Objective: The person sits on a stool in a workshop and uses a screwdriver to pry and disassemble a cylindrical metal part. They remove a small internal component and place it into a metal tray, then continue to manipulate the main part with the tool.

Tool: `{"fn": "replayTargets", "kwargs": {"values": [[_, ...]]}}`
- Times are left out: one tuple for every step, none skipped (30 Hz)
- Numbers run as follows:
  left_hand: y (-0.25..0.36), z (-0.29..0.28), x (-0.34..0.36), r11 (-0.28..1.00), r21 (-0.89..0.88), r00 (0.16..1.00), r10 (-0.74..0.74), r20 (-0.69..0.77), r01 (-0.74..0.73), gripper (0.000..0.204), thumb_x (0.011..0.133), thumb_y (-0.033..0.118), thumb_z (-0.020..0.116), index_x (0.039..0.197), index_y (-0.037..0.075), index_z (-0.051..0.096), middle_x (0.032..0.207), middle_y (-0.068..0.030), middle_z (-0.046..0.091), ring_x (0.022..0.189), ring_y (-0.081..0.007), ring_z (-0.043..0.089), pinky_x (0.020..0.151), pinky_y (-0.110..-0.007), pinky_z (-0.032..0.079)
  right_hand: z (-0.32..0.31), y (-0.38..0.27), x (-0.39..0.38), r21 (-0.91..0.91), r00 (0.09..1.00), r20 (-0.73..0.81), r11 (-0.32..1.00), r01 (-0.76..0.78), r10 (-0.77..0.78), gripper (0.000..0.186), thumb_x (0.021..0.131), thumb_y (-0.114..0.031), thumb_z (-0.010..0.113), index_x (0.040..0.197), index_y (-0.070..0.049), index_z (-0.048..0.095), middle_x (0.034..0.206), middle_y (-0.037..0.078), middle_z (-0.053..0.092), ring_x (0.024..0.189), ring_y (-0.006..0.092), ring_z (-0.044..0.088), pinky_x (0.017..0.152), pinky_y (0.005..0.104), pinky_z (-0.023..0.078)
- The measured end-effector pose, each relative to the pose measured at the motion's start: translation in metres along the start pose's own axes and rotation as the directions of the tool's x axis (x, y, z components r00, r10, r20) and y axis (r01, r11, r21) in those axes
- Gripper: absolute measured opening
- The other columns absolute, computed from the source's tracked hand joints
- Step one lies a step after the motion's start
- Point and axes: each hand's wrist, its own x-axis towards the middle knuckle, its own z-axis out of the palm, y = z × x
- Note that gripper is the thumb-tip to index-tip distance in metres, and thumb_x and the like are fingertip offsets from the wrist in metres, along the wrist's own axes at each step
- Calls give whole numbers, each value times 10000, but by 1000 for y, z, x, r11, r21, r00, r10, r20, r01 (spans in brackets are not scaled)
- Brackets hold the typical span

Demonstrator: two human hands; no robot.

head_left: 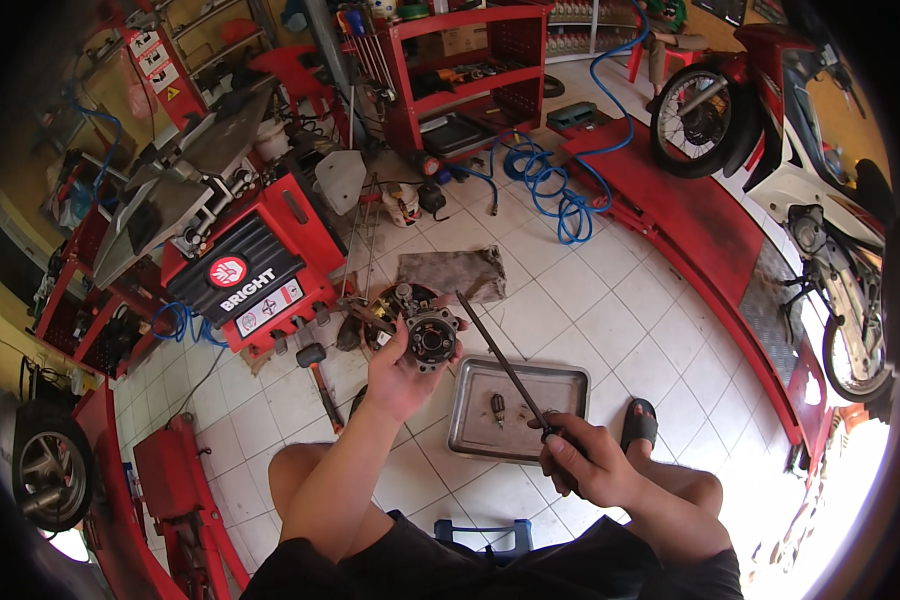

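My left hand (402, 385) is closed around a round, flanged metal engine part (433, 340) with a dark ring-shaped opening. More metal pieces crowd behind it, and I cannot tell whether they are joined to it. A long screwdriver (500, 360) is gripped by its handle in my right hand (590, 465). Its thin dark shaft slants up and left, with the tip to the right of the engine part and apart from it. Below the shaft, a shallow metal tray (555, 390) lies on the floor with a small dark-and-pale metal part (499, 406) in it.
A mallet (315, 365) lies left of my left forearm. Beyond my hands is a grey rag (455, 272). A red tyre machine (280, 240) stands left, a red tool shelf (470, 90) at the back, a coiled blue hose (550, 180) and a motorcycle (810, 190) on a red ramp (705, 235) to the right.
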Motion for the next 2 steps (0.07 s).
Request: {"fn": "replayTargets", "kwargs": {"values": [[1, 8, -1, 1000, 14, 1000, -18, -7, 18, 659, 980, 480, 580, 1473, 71, 423, 1447, -161, 513, 1202, -324, 540, 996, -428, 420, -1, 2, 0, -2, 1000, -12, 1000, -1, 1, 424, 1083, -256, 479, 1346, 77, 471, 777, 67, 625, 581, 102, 596, 527, 253, 497], [2, 17, -3, 999, 28, 999, -36, -14, 37, 667, 977, 482, 587, 1481, 81, 413, 1462, -144, 506, 1202, -328, 538, 1003, -429, 416, -3, 5, 1, -22, 1000, -19, 1000, -1, 0, 426, 1080, -257, 486, 1372, 53, 465, 776, 64, 625, 578, 102, 597, 529, 253, 501]]}}
